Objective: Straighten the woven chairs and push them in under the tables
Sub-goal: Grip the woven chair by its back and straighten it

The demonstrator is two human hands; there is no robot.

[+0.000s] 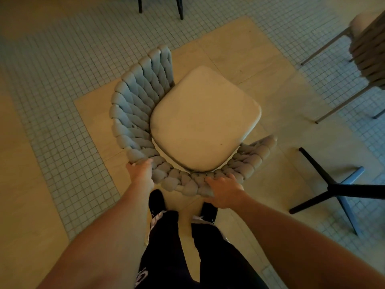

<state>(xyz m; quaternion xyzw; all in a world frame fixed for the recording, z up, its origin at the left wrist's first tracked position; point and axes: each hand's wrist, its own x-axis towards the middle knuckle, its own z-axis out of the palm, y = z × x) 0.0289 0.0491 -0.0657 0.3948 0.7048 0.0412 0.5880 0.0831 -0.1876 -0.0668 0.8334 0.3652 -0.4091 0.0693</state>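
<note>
A woven chair [137, 101] with a grey braided wrap-around back and a pale seat cushion [204, 119] stands right in front of me, turned at an angle on the floor. My left hand [141, 172] grips the top of the woven back at its left corner. My right hand [225, 191] grips the woven back rim further right, fingers curled over the braid. My legs and black shoes are just behind the chair. No tabletop shows in the head view.
A second woven chair [366, 49] with thin legs stands at the upper right. A dark cross-shaped table base [335, 188] lies at the right. Two dark legs [180, 7] show at the top edge. The floor mixes small mosaic tiles and large beige slabs.
</note>
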